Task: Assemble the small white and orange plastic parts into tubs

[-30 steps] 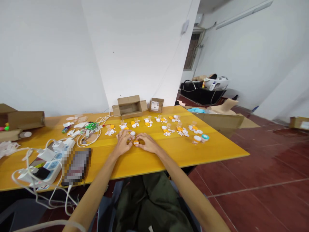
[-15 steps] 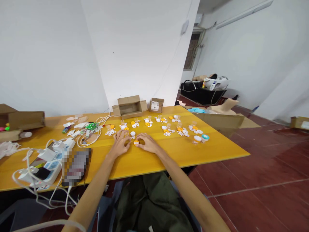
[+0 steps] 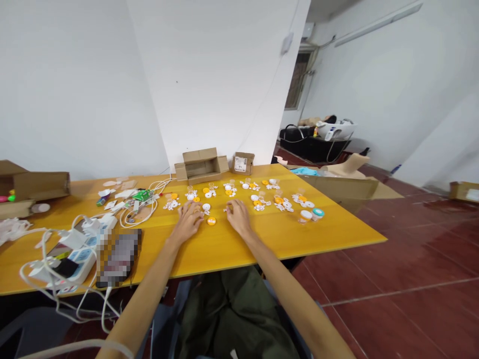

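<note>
An orange disc [image 3: 211, 221] with white pieces on it lies on the table between my hands. Just behind it is a round white cap [image 3: 206, 207], with small white plastic parts [image 3: 205, 213] close by. My left hand [image 3: 189, 220] rests to the left of these parts, its curved fingers apart; whatever lies beneath the palm is hidden. To the right of the disc, my right hand [image 3: 238, 217] has thumb and fingertips drawn together at a small white piece, which shows at their left edge.
Several groups of clear cups, white caps and orange discs [image 3: 279, 200] lie farther back. Two lidded jars [image 3: 318, 214] stand at right. Cardboard boxes [image 3: 200, 167] line the wall. A phone [image 3: 119, 257], power strip [image 3: 84, 254] and tangled cables occupy the left.
My right hand has let go of the orange disc and moved right and slightly back, fingertips closing at a small white piece. The disc stays put; my left hand has barely shifted.
</note>
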The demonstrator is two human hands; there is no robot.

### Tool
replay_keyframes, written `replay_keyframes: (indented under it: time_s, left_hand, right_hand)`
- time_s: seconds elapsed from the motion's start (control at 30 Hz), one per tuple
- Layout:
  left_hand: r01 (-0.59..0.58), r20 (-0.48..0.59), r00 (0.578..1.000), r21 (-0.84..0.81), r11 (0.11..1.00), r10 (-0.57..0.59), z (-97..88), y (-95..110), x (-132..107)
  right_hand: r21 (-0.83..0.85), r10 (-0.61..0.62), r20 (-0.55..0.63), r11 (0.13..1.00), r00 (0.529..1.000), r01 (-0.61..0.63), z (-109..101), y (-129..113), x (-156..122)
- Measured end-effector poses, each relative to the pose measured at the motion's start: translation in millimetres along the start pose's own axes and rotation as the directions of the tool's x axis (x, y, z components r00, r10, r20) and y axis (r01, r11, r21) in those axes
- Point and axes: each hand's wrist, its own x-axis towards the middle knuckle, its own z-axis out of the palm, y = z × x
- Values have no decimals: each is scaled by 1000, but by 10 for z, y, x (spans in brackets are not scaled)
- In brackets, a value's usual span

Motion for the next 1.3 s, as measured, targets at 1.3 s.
replay_keyframes:
  time_s: [1.3]
  left_hand:
    - [52, -26, 998, -40, 998, -53, -28, 73, 11]
  right_hand:
    - [31, -218, 259, 976, 941, 217, 22, -22, -50]
